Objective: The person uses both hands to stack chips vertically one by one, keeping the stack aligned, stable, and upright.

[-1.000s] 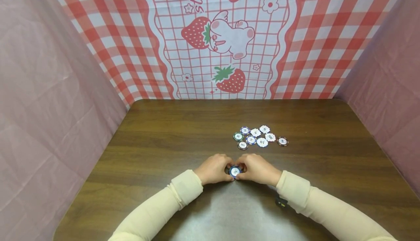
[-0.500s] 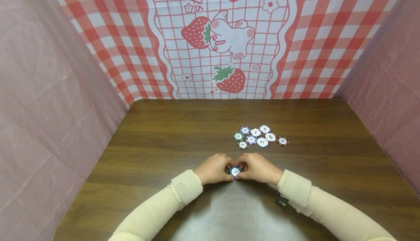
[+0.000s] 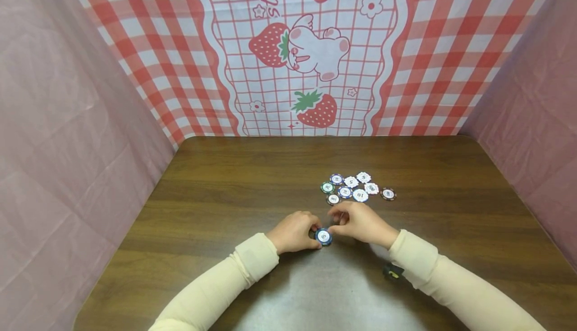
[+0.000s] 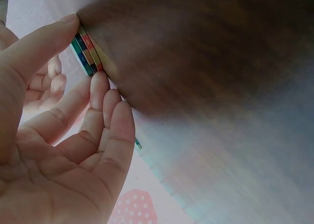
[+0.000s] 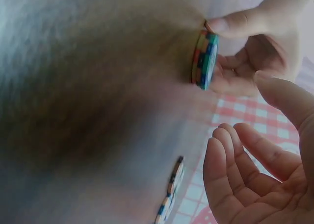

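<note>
A short stack of poker chips (image 3: 323, 237) with a dark blue chip on top stands on the table in the head view. My left hand (image 3: 294, 232) holds its left side between thumb and fingertips. The left wrist view shows the coloured edges of the poker chip stack (image 4: 88, 53) between the thumb and the fingers. Off to the right of the stack is my right hand (image 3: 362, 224), its fingers loosely bent around nothing. In the right wrist view a gap separates this right hand (image 5: 255, 172) from the stack (image 5: 203, 60).
Several loose poker chips lie flat beyond the hands, among them a white one marked 10 (image 3: 360, 195), a green-edged one (image 3: 327, 188) and a brown-edged one (image 3: 388, 194) at the right. A checked strawberry cloth (image 3: 311, 60) hangs behind the wooden table (image 3: 203, 181).
My right hand has let go of the stack and moved right and slightly away from me, towards the loose chips. The left hand and the stack stay put.
</note>
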Demonstrator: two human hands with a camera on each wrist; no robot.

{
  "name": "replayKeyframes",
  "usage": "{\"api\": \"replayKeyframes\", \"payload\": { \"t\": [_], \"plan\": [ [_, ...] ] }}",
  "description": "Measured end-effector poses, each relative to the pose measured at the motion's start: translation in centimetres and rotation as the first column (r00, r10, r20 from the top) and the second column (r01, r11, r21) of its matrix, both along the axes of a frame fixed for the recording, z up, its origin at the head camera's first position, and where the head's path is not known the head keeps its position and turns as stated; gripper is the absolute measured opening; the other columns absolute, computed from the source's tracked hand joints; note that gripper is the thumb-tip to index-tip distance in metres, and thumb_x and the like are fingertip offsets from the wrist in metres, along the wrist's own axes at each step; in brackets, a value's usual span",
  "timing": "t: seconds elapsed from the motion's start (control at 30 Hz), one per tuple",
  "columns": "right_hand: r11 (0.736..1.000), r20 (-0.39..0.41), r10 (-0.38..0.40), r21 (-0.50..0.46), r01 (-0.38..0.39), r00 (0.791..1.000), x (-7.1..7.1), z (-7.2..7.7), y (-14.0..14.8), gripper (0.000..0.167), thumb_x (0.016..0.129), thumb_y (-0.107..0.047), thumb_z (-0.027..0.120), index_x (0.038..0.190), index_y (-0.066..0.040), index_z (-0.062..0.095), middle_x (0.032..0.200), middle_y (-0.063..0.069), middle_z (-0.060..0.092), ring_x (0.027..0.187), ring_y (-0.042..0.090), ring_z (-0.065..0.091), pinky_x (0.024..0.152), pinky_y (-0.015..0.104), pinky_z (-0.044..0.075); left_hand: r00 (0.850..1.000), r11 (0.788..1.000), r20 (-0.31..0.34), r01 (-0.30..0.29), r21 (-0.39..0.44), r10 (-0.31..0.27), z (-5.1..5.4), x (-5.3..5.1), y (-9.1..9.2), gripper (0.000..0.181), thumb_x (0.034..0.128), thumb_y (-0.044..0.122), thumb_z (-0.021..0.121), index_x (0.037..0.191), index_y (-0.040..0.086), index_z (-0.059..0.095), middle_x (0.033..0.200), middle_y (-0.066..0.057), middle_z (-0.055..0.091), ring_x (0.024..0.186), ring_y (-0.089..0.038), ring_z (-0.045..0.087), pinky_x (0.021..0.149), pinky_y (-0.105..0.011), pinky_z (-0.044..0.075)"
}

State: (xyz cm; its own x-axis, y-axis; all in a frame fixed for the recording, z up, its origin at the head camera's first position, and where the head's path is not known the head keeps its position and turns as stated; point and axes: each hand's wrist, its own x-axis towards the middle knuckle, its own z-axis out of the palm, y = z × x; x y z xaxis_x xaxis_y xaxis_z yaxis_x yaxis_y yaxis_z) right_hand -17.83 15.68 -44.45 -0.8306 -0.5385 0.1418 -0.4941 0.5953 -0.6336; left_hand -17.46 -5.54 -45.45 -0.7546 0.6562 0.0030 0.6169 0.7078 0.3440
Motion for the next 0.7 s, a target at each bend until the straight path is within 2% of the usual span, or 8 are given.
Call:
{"api": "replayKeyframes", "payload": {
  "t": [0.23,0.37,0.53,0.7],
  "plan": [
    [0.993,-0.014,-0.08,-0.086,0.079,0.997,-0.7,0.7,1.5,0.038,0.078,-0.019,0.081,0.11,-0.001,0.069,0.09,0.008,0.071,0.073,0.002,0.058,0.066,0.022,0.051,1.0,1.0,0.014,-0.009,0.0,0.009,0.0,0.0,0.0,0.035,0.0722,0.033,0.084,0.099,0.015,0.072,0.089,0.005,0.068,0.082,-0.006,0.058,0.076,-0.021,0.048],
    [0.985,-0.02,-0.14,-0.103,0.137,0.99,-1.1,1.0,2.6,0.04,0.08,-0.018,0.08,0.113,-0.001,0.068,0.093,0.009,0.07,0.074,0.005,0.06,0.067,0.022,0.052,1.0,1.0,0.016,-0.014,-0.005,0.014,0.0,0.0,0.0,0.035,0.0725,0.033,0.084,0.1,0.014,0.072,0.089,0.004,0.068,0.082,-0.007,0.058,0.076,-0.021,0.048],
    [0.962,-0.016,-0.254,-0.106,0.251,0.967,-1.8,1.2,4.3,0.041,0.08,-0.021,0.08,0.113,0.0,0.069,0.086,0.006,0.07,0.071,0.011,0.062,0.064,0.021,0.05,1.0,1.0,0.009,-0.013,-0.005,0.013,0.1,0.1,0.0,0.035,0.0724,0.033,0.084,0.1,0.014,0.072,0.09,0.004,0.068,0.082,-0.007,0.058,0.077,-0.021,0.047],
    [0.938,-0.024,-0.336,-0.103,0.332,0.942,-2.5,1.0,6.2,0.04,0.081,-0.02,0.079,0.114,0.001,0.068,0.089,0.011,0.072,0.074,0.013,0.064,0.065,0.02,0.05,1.0,1.0,0.002,-0.01,-0.005,0.01,0.1,0.2,0.0,0.036,0.0725,0.033,0.084,0.1,0.015,0.073,0.09,0.005,0.068,0.083,-0.007,0.058,0.077,-0.021,0.047]
  ]
}}
